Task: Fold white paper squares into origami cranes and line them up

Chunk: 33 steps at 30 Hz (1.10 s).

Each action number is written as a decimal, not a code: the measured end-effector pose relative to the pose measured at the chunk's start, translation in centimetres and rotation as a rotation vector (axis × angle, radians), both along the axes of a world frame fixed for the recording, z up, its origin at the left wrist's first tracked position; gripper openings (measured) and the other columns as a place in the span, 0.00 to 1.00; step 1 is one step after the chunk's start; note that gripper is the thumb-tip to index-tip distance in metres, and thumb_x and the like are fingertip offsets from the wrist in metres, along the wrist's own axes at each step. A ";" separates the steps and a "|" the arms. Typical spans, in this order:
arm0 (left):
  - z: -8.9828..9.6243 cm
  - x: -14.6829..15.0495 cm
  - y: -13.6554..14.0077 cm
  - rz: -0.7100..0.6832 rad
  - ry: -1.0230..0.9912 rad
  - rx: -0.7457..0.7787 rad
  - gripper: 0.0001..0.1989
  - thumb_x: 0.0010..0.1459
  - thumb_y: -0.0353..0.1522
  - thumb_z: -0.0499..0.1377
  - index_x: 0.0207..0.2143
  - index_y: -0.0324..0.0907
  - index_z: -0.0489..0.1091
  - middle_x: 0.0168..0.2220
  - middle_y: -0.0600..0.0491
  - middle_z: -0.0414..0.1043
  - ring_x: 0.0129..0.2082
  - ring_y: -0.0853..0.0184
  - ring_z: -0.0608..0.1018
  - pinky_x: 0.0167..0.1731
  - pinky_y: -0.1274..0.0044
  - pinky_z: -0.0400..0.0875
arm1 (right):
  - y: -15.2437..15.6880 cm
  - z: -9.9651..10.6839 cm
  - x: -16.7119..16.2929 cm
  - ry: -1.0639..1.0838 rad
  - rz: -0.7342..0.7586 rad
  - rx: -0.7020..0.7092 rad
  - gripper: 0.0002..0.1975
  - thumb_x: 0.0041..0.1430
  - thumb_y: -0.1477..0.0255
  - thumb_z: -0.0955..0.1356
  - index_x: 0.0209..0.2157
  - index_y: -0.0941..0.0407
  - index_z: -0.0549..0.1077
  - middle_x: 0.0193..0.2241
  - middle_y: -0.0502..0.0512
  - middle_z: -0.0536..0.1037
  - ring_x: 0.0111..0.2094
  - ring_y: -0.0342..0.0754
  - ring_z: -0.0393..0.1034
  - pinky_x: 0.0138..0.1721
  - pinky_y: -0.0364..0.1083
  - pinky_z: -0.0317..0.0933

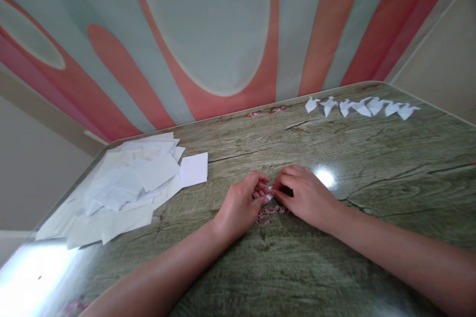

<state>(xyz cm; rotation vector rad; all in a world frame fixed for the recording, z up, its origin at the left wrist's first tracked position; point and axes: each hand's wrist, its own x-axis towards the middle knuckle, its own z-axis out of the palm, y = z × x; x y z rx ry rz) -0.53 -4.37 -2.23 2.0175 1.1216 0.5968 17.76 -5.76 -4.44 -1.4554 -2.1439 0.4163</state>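
Between my two hands, low over the wood-grain table [238, 262], is a small piece of folded white paper [269, 194]. My left hand [243, 200] pinches its left side, thumb below and fingers curled above. On the other side, my right hand [299, 195] grips the paper between thumb and fingertips. Most of the paper is hidden by my fingers, so its folded shape cannot be made out. A patch of red-and-white flower print [271, 213] shows on the tabletop just below my fingertips.
A spread pile of loose white paper sheets [122, 183] covers the table's left side. Beside it lies a neat stack of white paper squares [194, 169]. Several folded white paper birds [360, 107] stand in a row at the back right, near the patterned wall [208, 25].
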 end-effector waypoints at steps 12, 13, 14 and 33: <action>0.0 -0.4 -0.5 -0.095 0.219 0.252 0.11 0.58 0.24 0.55 0.42 0.43 0.65 0.34 0.54 0.74 0.36 0.67 0.76 0.38 0.75 0.71 | 0.0 0.1 -0.1 -0.058 0.009 0.011 0.07 0.60 0.69 0.67 0.29 0.55 0.74 0.30 0.52 0.74 0.37 0.50 0.66 0.38 0.49 0.53; 0.1 -0.5 -0.6 -0.138 0.268 0.313 0.09 0.59 0.24 0.53 0.41 0.42 0.66 0.35 0.53 0.73 0.36 0.66 0.75 0.38 0.74 0.70 | 0.0 0.1 -0.1 -0.061 0.007 0.012 0.07 0.60 0.69 0.67 0.29 0.56 0.74 0.30 0.52 0.74 0.37 0.50 0.66 0.38 0.48 0.53; 0.1 -0.6 -0.6 -0.192 0.315 0.365 0.08 0.60 0.24 0.51 0.39 0.41 0.66 0.34 0.52 0.73 0.36 0.66 0.75 0.39 0.73 0.70 | -0.1 0.2 -0.1 -0.063 0.007 0.014 0.07 0.60 0.70 0.67 0.29 0.56 0.73 0.30 0.52 0.74 0.37 0.50 0.66 0.38 0.48 0.52; 2.3 -0.7 -4.3 -0.472 0.815 0.736 0.18 0.62 0.27 0.48 0.53 0.28 0.63 0.53 0.35 0.68 0.53 0.56 0.72 0.51 0.67 0.67 | -1.8 -0.4 1.4 -0.078 0.303 0.195 0.16 0.59 0.79 0.65 0.48 0.53 0.73 0.46 0.58 0.75 0.48 0.55 0.66 0.45 0.55 0.63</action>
